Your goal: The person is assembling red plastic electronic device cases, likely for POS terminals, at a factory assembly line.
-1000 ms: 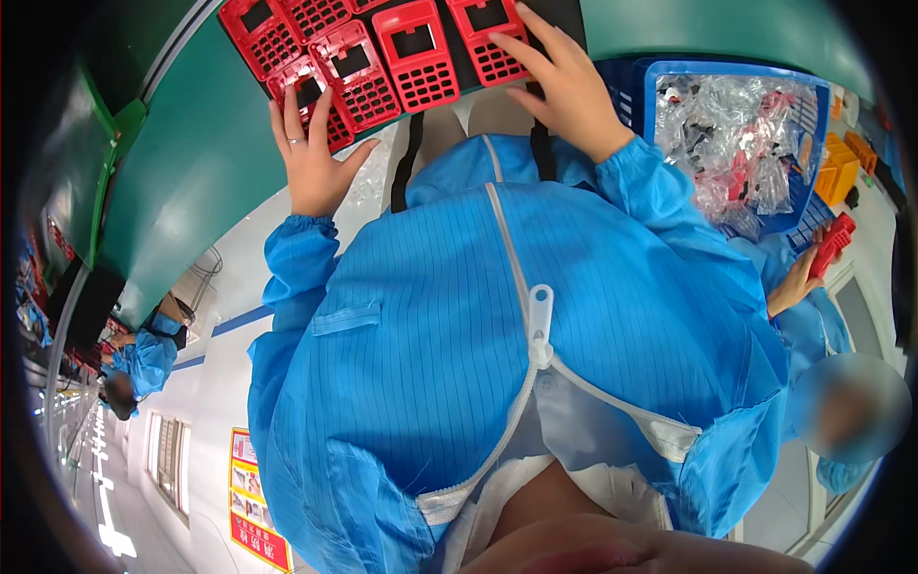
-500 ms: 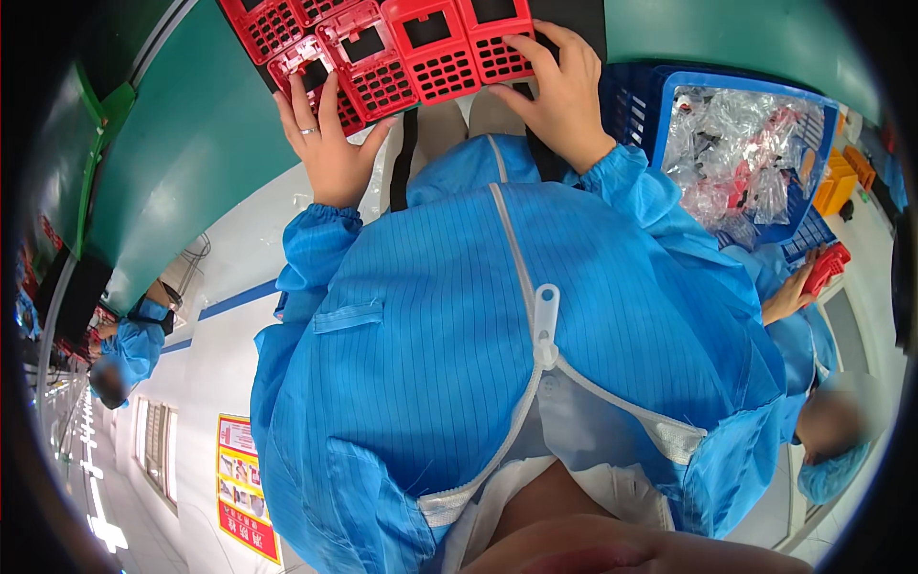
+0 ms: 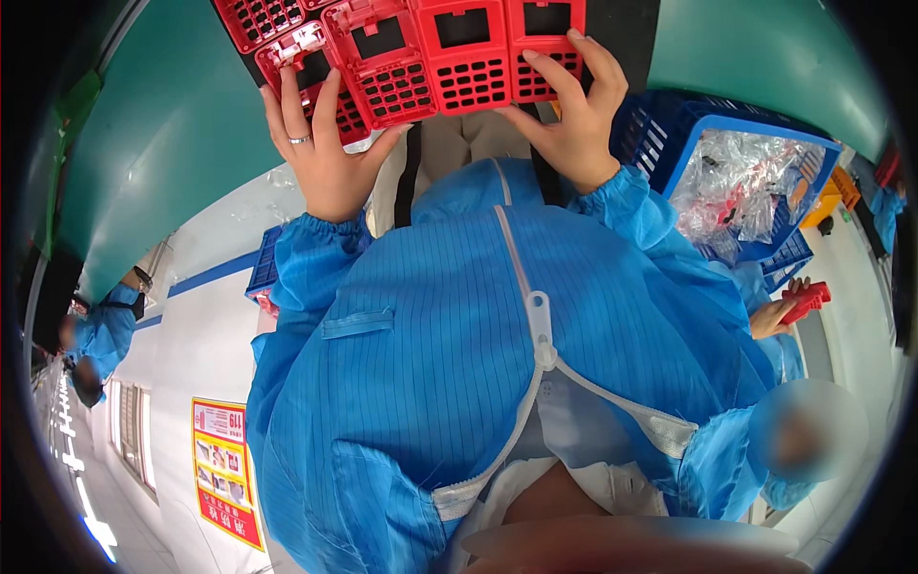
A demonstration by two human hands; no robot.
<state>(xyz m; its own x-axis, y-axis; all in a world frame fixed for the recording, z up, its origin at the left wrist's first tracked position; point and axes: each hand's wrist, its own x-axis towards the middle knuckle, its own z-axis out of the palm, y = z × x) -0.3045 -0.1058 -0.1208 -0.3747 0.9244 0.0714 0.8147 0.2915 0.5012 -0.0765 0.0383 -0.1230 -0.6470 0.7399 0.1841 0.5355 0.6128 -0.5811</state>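
Rows of red plastic housings (image 3: 472,84), each with a square window and a grid of slots, lie side by side on a black mat (image 3: 617,43) at the top of the view. My left hand (image 3: 323,158), a ring on one finger, spreads its fingers over the near left housing (image 3: 349,117). Its thumb is by the near edge of the neighbouring one. On the other side, my right hand (image 3: 577,120) has fingertips resting on the near right housing (image 3: 549,75), its thumb stretched along the near edge. Neither hand is closed around a housing. The far housings are cut off by the frame.
A blue crate (image 3: 684,143) full of clear plastic bags (image 3: 741,177) stands right of the table. Green tabletop (image 3: 206,115) extends to both sides. At the right, a co-worker's hand (image 3: 768,319) holds a red part (image 3: 806,302). Another blue crate (image 3: 265,266) shows behind my left sleeve.
The housings and mat appear lower and farther right, as the whole view has shifted. My right fingers lie farther over the near right housing. Both hands stay at the row's near edge.
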